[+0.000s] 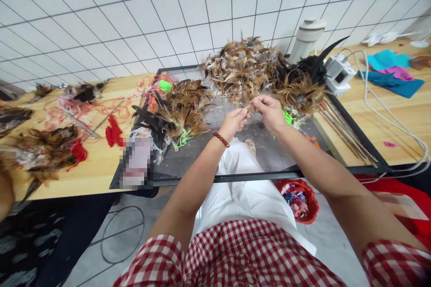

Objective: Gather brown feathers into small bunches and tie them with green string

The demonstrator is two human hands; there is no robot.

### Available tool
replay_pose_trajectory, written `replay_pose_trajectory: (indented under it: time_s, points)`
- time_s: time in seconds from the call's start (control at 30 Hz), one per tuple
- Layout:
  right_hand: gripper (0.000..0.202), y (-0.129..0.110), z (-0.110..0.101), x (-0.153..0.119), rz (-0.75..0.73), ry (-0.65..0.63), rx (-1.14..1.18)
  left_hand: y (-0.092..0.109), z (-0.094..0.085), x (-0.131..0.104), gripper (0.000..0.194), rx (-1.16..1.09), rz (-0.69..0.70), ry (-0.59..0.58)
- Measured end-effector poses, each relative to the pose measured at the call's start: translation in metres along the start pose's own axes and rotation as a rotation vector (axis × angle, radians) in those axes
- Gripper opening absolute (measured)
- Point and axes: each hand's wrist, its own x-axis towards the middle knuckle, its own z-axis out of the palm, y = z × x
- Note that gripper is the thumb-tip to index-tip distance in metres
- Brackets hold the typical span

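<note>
My left hand and my right hand meet over the middle of a dark, black-framed tray. Both are closed in a pinch, with a small brown feather between their fingertips. Just behind them rises a large heap of brown feathers. Brown feather bunches with green ties lie left of my hands, beside black feathers. More brown feathers and a black bunch lie to the right, near a green tie.
A pale bottle and a white plug block with a looping cable stand at the back right. Thin sticks lie along the right. Red yarn and more feathers are at left, near another person's arm. A red basket sits below.
</note>
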Motion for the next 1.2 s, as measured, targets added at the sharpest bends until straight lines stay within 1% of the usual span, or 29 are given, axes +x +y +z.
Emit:
replay_pose_trajectory:
  time_s: [0.1, 0.17, 0.2, 0.27, 0.3, 0.33, 0.37, 0.43, 0.47, 0.5, 0.53, 0.57, 0.6, 0.67, 0.77, 0.87, 0.93, 0.97, 1.0, 1.07, 1.1, 1.13, 1.2]
  points:
    - [0.050, -0.001, -0.009, 0.010, -0.065, 0.129, 0.011, 0.001, -0.002, 0.002, 0.038, 0.008, 0.016, 0.093]
    - [0.051, -0.002, -0.017, 0.017, -0.117, 0.191, 0.029, 0.000, -0.004, 0.006, 0.038, -0.001, 0.055, 0.154]
    - [0.052, -0.003, -0.021, 0.020, -0.138, 0.215, 0.038, -0.001, -0.007, 0.009, 0.035, 0.002, 0.085, 0.206]
    - [0.054, -0.005, -0.027, 0.024, -0.174, 0.244, 0.035, -0.003, -0.013, 0.016, 0.021, 0.033, 0.169, 0.361]
    - [0.054, -0.006, -0.027, 0.024, -0.184, 0.244, 0.018, -0.004, -0.017, 0.019, 0.010, 0.073, 0.242, 0.465]
    - [0.053, -0.007, -0.027, 0.022, -0.187, 0.232, -0.008, -0.005, -0.021, 0.022, 0.017, 0.121, 0.332, 0.546]
    - [0.052, -0.008, -0.024, 0.019, -0.184, 0.205, -0.041, -0.005, -0.025, 0.024, 0.025, 0.183, 0.418, 0.582]
    - [0.050, -0.008, -0.017, 0.011, -0.178, 0.115, -0.116, -0.005, -0.031, 0.025, 0.030, 0.324, 0.587, 0.607]
    - [0.048, -0.007, -0.012, 0.007, -0.193, 0.058, -0.162, -0.005, -0.033, 0.025, 0.029, 0.398, 0.683, 0.570]
    - [0.047, -0.007, -0.008, 0.003, -0.215, 0.008, -0.208, -0.005, -0.033, 0.024, 0.025, 0.457, 0.762, 0.487]
    - [0.046, -0.005, -0.004, -0.001, -0.239, -0.032, -0.254, -0.005, -0.032, 0.022, 0.023, 0.499, 0.801, 0.378]
    - [0.047, -0.004, -0.001, -0.004, -0.261, -0.058, -0.295, -0.006, -0.031, 0.021, 0.025, 0.517, 0.791, 0.263]
    - [0.048, -0.003, 0.001, -0.006, -0.274, -0.071, -0.327, -0.007, -0.028, 0.020, 0.030, 0.503, 0.745, 0.163]
    - [0.050, -0.001, 0.002, -0.007, -0.276, -0.076, -0.356, -0.010, -0.022, 0.018, 0.034, 0.418, 0.633, 0.045]
    - [0.051, 0.003, 0.001, -0.007, -0.263, -0.075, -0.327, -0.012, -0.013, 0.015, 0.025, 0.226, 0.463, -0.047]
    - [0.048, 0.006, 0.001, -0.005, -0.277, -0.084, -0.287, -0.009, -0.007, 0.011, 0.018, 0.065, 0.289, -0.077]
    - [0.047, 0.007, 0.000, -0.002, -0.287, -0.110, -0.302, -0.006, -0.004, 0.009, 0.021, 0.039, 0.221, -0.050]
    - [0.046, 0.006, -0.003, 0.001, -0.296, -0.100, -0.325, -0.004, -0.003, 0.009, 0.025, 0.045, 0.205, -0.015]
    - [0.045, 0.005, -0.006, 0.004, -0.309, -0.064, -0.356, -0.003, -0.002, 0.009, 0.028, 0.056, 0.199, 0.034]
    - [0.039, 0.000, -0.018, 0.012, -0.336, 0.068, -0.459, -0.001, -0.002, 0.010, 0.034, 0.064, 0.195, 0.150]
    - [0.034, -0.002, -0.025, 0.015, -0.340, 0.132, -0.537, 0.000, -0.002, 0.011, 0.034, 0.050, 0.193, 0.204]
    - [0.028, -0.004, -0.032, 0.018, -0.329, 0.162, -0.641, 0.000, -0.002, 0.012, 0.034, 0.025, 0.189, 0.248]
    - [0.017, -0.006, -0.044, 0.021, -0.268, 0.121, -0.901, 0.001, -0.003, 0.012, 0.033, -0.036, 0.186, 0.304]
